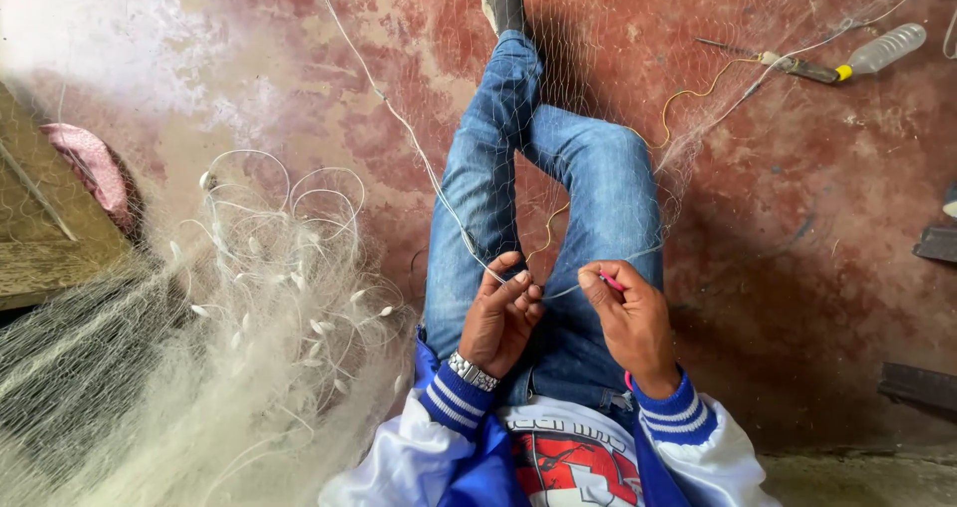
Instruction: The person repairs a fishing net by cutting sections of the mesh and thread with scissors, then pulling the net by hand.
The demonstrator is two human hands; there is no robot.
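The left hand (503, 318) pinches the white cord (439, 193) at the edge of the fishing net (598, 78); the right hand (630, 318) is closed on a small pink tool (611, 282) just beside it. Keeping the cord taut over the knees would likely steady each knot. The heaped net (229, 367) lies on the floor (797, 268) to the left.

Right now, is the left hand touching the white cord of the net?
Touching. The head view shows the left hand pinching the white cord at its fingertips, no gap visible.
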